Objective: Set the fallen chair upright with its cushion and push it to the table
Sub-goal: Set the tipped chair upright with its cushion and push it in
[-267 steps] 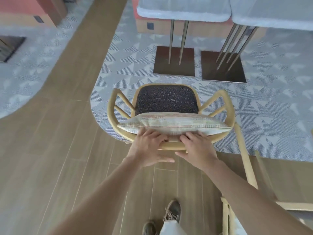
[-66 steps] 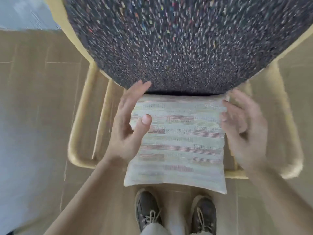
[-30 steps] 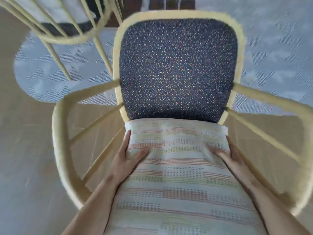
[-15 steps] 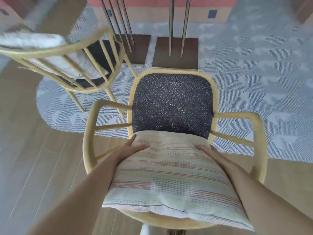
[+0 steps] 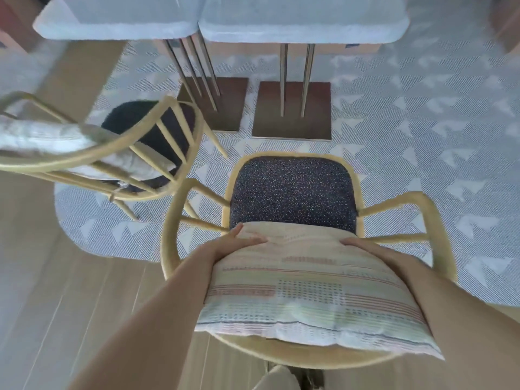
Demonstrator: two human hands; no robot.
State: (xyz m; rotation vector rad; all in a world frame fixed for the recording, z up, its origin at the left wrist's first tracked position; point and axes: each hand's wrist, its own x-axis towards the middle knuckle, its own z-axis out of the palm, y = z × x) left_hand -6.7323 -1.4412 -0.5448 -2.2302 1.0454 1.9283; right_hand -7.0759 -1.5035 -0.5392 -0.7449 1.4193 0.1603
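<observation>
The wooden armchair (image 5: 433,220) stands upright in front of me, its dark speckled seat (image 5: 292,192) facing the table (image 5: 304,29). A pale striped cushion (image 5: 309,291) lies tilted against the chair's near backrest rail and reaches down to the seat. My left hand (image 5: 239,243) lies on the cushion's far left corner, fingers straight and thumb on top. My right hand (image 5: 363,246) presses flat on the far right corner.
A second wooden chair (image 5: 174,130) with its own pale cushion (image 5: 42,136) stands at the left, close to my chair's left armrest. Two brown table bases (image 5: 292,114) sit on the patterned grey rug (image 5: 422,142). Wood floor runs along the near left.
Both hands stay on the cushion's far corners. The view has lifted, so the chair looks smaller and the tabletops and the second chair show more fully.
</observation>
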